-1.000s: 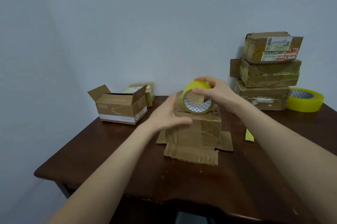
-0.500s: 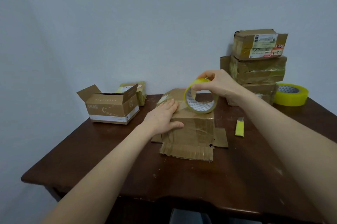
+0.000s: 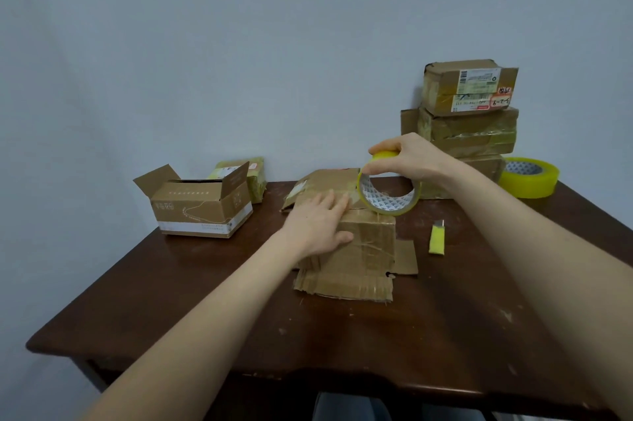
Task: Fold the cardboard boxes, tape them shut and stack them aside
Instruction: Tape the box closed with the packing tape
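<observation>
Now the tape roll (image 3: 375,196) is further back than a moment ago, at the far right edge of the box top, and my left hand (image 3: 318,225) has slid up onto the top. My right hand (image 3: 407,160) holds the roll from above, with thumb and fingers curled round its yellow rim. My left hand lies flat on the brown box (image 3: 366,242), fingers straight, pressing down. The box stands in the middle of the dark table (image 3: 239,317), with loose flaps spread out at its bottom. A small yellow cutter (image 3: 437,239) lies near its right side. An open box (image 3: 202,204) stands at the left, with a little box (image 3: 257,177) behind it. Three taped boxes (image 3: 472,132) are stacked at the back right, and a second yellow roll (image 3: 529,177) lies beside them.
</observation>
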{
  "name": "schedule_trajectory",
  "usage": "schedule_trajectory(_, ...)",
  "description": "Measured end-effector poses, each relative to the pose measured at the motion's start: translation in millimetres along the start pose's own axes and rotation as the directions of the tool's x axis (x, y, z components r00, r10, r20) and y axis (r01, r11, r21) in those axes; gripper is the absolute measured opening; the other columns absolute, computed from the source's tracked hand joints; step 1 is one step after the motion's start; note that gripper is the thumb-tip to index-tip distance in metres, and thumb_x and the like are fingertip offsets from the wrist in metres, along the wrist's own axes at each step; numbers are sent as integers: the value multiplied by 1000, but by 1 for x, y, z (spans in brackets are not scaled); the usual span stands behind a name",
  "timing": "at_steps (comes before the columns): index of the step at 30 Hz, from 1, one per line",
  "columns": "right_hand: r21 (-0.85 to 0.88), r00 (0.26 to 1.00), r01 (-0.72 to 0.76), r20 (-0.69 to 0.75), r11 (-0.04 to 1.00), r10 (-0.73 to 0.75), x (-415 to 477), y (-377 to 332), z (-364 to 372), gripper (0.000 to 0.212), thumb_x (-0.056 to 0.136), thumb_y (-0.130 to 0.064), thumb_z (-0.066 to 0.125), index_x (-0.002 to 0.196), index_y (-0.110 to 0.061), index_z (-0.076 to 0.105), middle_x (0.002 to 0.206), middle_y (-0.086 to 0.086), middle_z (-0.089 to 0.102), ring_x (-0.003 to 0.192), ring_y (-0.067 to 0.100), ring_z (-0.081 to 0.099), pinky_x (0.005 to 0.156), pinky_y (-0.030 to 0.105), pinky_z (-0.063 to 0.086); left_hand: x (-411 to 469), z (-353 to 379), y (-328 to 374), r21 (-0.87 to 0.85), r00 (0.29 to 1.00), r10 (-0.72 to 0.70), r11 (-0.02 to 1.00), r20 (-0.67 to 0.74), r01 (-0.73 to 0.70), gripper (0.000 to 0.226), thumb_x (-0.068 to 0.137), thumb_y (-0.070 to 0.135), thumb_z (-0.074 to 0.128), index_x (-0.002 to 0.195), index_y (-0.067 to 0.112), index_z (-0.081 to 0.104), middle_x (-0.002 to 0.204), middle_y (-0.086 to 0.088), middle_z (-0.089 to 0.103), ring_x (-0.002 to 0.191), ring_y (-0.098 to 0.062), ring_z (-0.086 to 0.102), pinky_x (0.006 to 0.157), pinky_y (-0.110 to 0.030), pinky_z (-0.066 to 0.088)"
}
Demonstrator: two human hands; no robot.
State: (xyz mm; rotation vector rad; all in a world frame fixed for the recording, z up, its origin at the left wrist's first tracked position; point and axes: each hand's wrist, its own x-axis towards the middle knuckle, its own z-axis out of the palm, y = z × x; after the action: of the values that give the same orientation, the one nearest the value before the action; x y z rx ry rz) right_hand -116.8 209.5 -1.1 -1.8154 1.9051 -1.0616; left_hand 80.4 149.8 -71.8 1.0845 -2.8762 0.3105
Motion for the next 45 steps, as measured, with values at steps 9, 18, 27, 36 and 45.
schedule_trajectory(9,359,976,-88,-154,929,152,-25,17,23,40,68,-36,84,93,-18,59,89,3,65,78,14,61,70,30,44,0,1,13,-85,997,48,995,-54,-53,60,97,41,45,147,15,27,156,-2,23,142,-19,24,105,-39,35)
schedule_trajectory(18,425,973,-56,-181,904,145,-42,36,-4,32,73,-28,81,102,-20,71,85,-8,69,73,-1,62,63,13,48,-1,4,7,-95,998,56,994,-23,-58,65,99,40,39,153,19,9,160,2,5,147,-12,10,118,-32,20)
schedule_trajectory(27,308,984,-146,-56,940,172,-51,74,-23,26,75,-28,79,100,-23,72,92,-4,71,73,-2,64,62,10,46,-8,1,-9,-75,999,45,996,-1,-45,59,101,38,37,152,24,12,160,4,8,146,-13,12,117,-34,23)
schedule_trajectory(36,267,985,-167,4,949,173,-50,94,21,44,70,-37,82,109,-26,68,102,-1,68,97,13,64,83,26,52,14,-8,49,-119,992,-125,985,6,125,77,88,71,26,146,22,27,156,-8,26,141,-30,27,109,-55,31)
schedule_trajectory(45,429,968,-230,9,873,251,-54,99,36,42,73,-28,80,112,-24,63,104,5,68,84,17,66,83,31,53,21,8,26,-20,999,-39,999,-28,38,57,98,52,29,150,37,11,160,5,8,145,-33,17,114,-54,22)
